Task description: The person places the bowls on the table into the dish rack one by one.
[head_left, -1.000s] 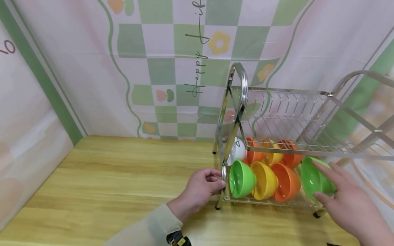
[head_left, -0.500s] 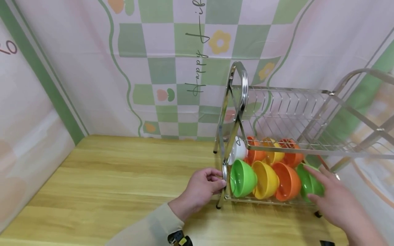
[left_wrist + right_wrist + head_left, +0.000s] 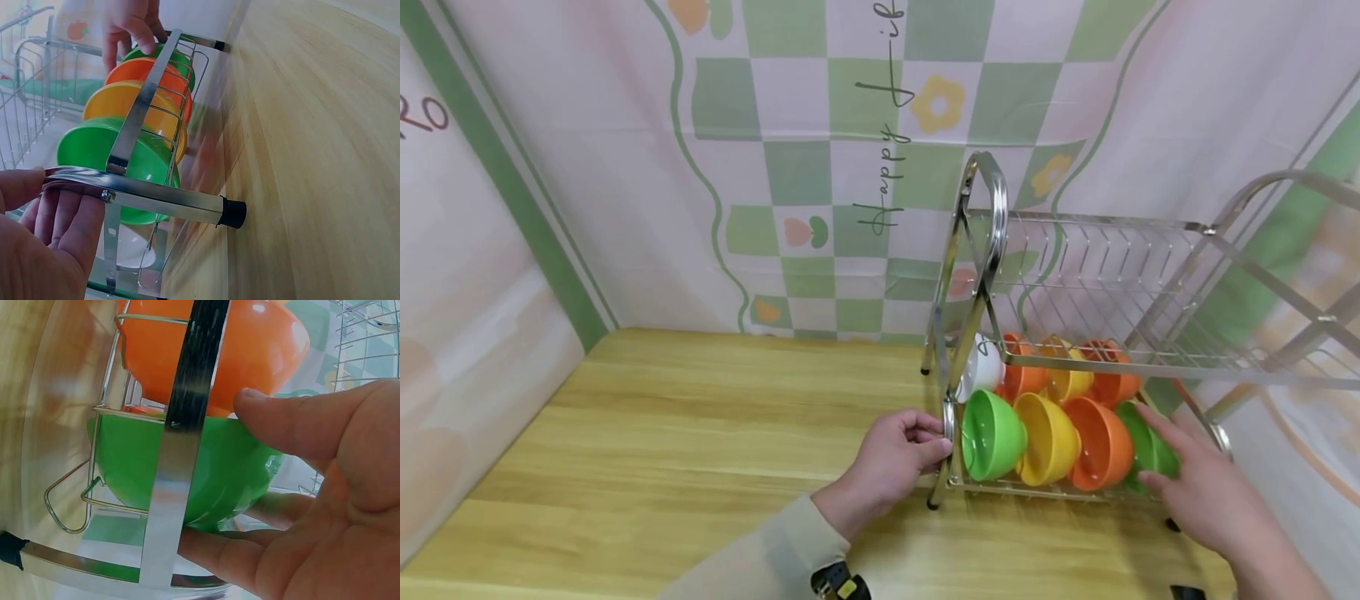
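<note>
On the lower tier of a chrome two-tier dish rack point(image 3: 1105, 367), bowls stand tipped on their sides. My right hand point(image 3: 1213, 500) holds a green bowl point(image 3: 1152, 450) at the right end of the front row, thumb at its rim and fingers round its underside in the right wrist view. Directly left of it is an orange bowl point(image 3: 1101, 446), followed by a yellow bowl point(image 3: 1048, 442) and another green bowl point(image 3: 996, 437). With thumb and fingers, my left hand point(image 3: 891, 467) grips the rack's left upright point(image 3: 150, 195) low down.
Behind the front row sit a white bowl point(image 3: 981, 371), and orange and yellow bowls partly hidden by the upper wire tier point(image 3: 1097, 275). The rack stands on a wooden table point(image 3: 722, 450), close to a patterned curtain point(image 3: 790, 175).
My right hand has moved left with the green bowl, bringing it close against the orange bowl. My left hand keeps its grip on the rack's upright.
</note>
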Motion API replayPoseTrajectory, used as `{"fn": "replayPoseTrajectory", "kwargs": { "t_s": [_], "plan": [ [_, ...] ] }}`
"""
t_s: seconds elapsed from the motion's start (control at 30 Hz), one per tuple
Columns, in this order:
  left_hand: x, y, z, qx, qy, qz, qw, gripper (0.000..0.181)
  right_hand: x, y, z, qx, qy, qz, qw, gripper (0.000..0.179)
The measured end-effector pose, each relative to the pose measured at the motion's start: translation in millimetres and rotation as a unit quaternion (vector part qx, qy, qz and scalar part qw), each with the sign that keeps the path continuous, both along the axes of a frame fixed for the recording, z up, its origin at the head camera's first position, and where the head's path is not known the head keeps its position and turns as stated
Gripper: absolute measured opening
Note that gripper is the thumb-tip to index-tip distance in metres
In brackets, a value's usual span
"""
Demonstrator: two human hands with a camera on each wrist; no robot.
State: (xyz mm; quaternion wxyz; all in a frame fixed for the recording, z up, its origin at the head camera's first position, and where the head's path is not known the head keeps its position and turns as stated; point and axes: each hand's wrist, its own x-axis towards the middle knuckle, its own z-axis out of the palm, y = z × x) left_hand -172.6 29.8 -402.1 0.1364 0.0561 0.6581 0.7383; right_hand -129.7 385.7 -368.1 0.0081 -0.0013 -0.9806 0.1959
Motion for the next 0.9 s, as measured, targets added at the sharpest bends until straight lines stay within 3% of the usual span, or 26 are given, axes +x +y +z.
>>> {"fn": "replayPoseTrajectory", "kwargs": {
  "t_s": [0.6,0.9],
  "plan": [
    [0.6,0.3,-1.2,-0.010,0.006,-0.004,0.9999,0.014,1.9,-1.0,4.0,0.001,-0.002,-0.007,1.0000,0.094],
    [1.9,0.8,-1.4,-0.022,0.012,-0.003,0.9997,0.013,8.1,-9.3,8.9,0.009,0.028,-0.011,0.9995,0.082]
  ]
}}
